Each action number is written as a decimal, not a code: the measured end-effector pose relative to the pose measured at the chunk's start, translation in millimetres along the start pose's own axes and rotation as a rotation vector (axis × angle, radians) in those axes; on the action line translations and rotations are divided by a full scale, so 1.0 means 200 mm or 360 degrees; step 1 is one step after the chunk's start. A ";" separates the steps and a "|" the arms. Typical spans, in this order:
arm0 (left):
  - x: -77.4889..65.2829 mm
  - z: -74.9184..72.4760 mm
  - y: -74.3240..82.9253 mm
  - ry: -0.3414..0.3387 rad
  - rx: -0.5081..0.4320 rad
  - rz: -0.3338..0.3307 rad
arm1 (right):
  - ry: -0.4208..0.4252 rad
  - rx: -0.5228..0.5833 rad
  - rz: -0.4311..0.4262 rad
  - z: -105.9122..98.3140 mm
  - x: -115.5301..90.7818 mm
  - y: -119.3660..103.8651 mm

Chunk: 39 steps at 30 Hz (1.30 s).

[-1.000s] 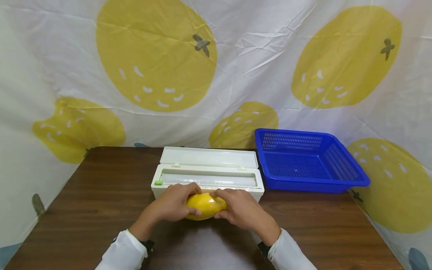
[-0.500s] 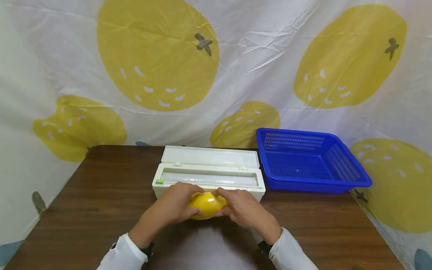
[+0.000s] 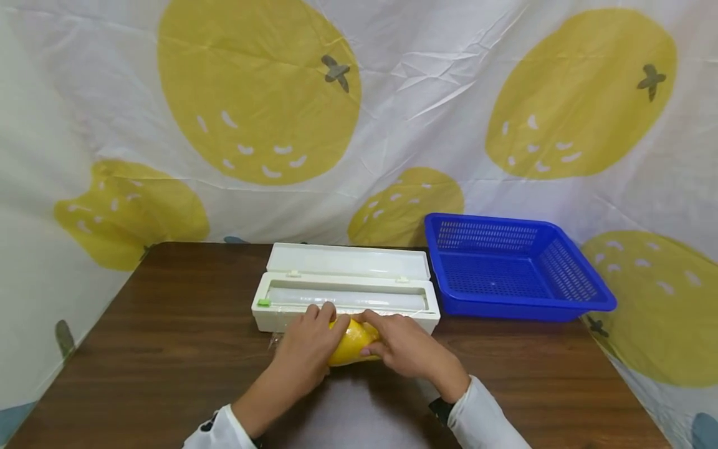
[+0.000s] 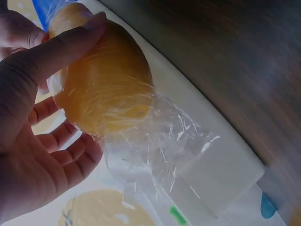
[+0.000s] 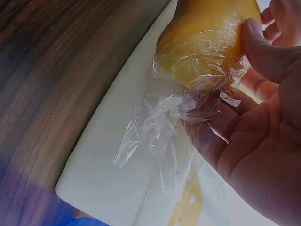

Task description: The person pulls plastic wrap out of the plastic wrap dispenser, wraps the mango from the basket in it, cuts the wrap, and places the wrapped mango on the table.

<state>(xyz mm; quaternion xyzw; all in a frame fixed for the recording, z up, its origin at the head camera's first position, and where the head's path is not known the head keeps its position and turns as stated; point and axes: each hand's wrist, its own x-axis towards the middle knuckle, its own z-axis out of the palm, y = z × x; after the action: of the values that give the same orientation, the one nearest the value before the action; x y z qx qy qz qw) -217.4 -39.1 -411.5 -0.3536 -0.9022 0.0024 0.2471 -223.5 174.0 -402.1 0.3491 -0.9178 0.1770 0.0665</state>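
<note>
A yellow fruit (image 3: 354, 344) with a smooth, pear-like outline is held between both hands in front of the white cling film dispenser (image 3: 269, 320). Clear cling film (image 4: 164, 141) covers it, and loose, crumpled ends stick out at either side. My left hand (image 3: 305, 346) grips one end, its thumb on the skin and its fingers curled beneath in the left wrist view. My right hand (image 3: 406, 346) grips the other end, thumb on the fruit and fingers under the film in the right wrist view. Parts of the fruit are hidden behind the hands.
The dispenser's lid (image 3: 348, 260) stands raised at the back, with a film roll (image 3: 348, 298) inside and a green slider (image 3: 263, 302) at the left. A blue basket (image 3: 521, 308) sits right of it on the brown table (image 3: 168, 349). Fruit-printed cloth hangs behind.
My left hand has shifted right and turned over the left end of the fruit, covering more of it. A loose film end now shows left of that hand. The right hand stays about where it was.
</note>
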 end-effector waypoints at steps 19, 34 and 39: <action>0.02 0.00 -0.04 0.0004 -0.0185 0.0032 | 0.0187 -0.0254 0.0055 -0.04 -0.01 -0.05; 0.02 -0.02 -0.10 -0.0068 -0.0472 -0.0112 | 0.0248 -0.0516 -0.0047 -0.03 -0.01 -0.11; 0.02 -0.02 -0.13 -0.0081 -0.0543 -0.0128 | 0.0225 -0.0548 -0.0019 -0.02 0.00 -0.11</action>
<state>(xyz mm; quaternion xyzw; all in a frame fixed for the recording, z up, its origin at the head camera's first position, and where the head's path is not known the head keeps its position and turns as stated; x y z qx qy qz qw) -234.2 -56.0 -400.9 -0.3540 -0.9088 -0.1518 0.1605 -207.7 160.4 -391.8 0.3247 -0.9255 0.0409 0.1906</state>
